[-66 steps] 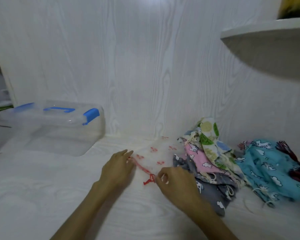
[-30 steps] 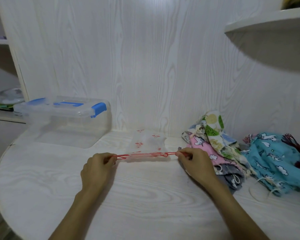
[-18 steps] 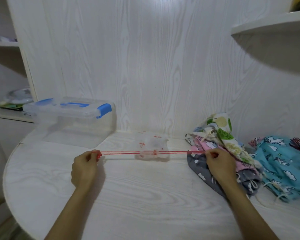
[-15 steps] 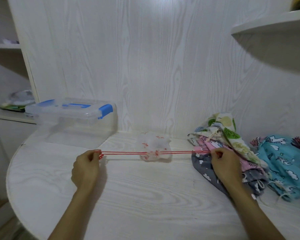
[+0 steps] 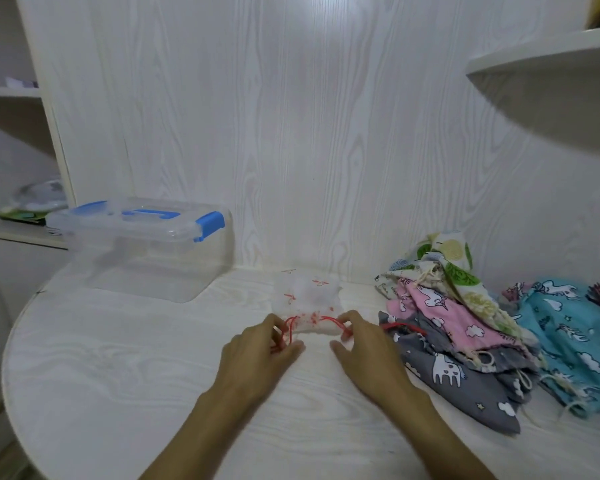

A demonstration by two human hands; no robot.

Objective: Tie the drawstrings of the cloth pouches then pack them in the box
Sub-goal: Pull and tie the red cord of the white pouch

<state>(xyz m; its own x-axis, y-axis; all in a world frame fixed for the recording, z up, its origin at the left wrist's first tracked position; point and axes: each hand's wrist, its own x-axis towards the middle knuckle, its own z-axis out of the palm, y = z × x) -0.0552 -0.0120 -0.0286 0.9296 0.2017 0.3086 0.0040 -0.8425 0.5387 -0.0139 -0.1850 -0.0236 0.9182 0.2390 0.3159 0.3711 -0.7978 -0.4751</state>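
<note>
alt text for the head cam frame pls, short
Two hands, left hand and right hand, hold red drawstrings of a white pouch on a white table. A closed clear box sits left, a pile of pouches right.

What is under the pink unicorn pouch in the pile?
Under the pink unicorn pouch lies a grey unicorn pouch; whatever sits beneath that, and the overlapped part of the grey pouch, is covered.

Clear glossy plastic box (image 5: pixel 142 251); matt wood-grain table (image 5: pixel 118 375); sheer cloth pouch (image 5: pixel 307 299).
</note>
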